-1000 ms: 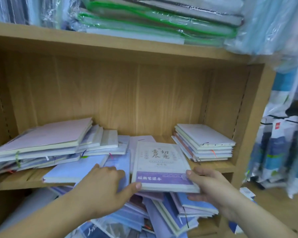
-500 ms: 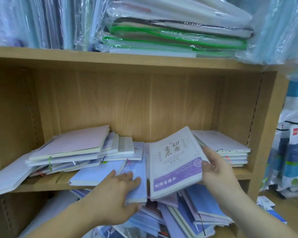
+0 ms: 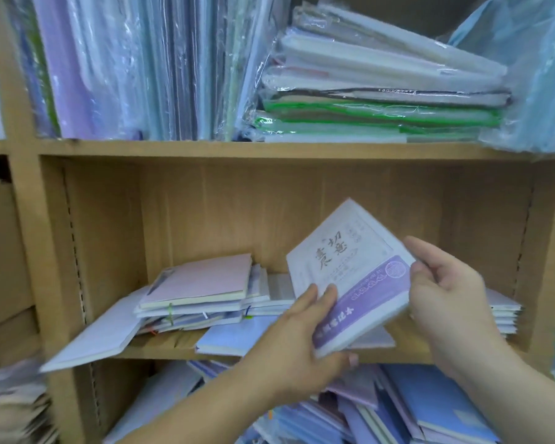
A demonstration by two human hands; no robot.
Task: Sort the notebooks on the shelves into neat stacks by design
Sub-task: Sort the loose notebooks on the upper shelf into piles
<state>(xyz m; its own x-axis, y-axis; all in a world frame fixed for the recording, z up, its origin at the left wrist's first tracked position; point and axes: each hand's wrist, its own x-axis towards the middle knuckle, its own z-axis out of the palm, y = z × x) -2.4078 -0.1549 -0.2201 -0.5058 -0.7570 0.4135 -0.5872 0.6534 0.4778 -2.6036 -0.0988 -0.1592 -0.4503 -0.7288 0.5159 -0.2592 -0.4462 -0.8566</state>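
White notebook with purple band (image 3: 343,267) is tilted in the air before the middle shelf (image 3: 173,346). Left hand (image 3: 302,344) grips its lower corner, thumb beneath; right hand (image 3: 442,283) pinches the right edge. Step, likely: one design picked out. Next: match it to the right stack (image 3: 503,315) or the ragged left pile (image 3: 199,283), then lay it square.

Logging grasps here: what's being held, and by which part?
The white, purple-banded notebook: left hand grips its lower corner, right hand its right edge.
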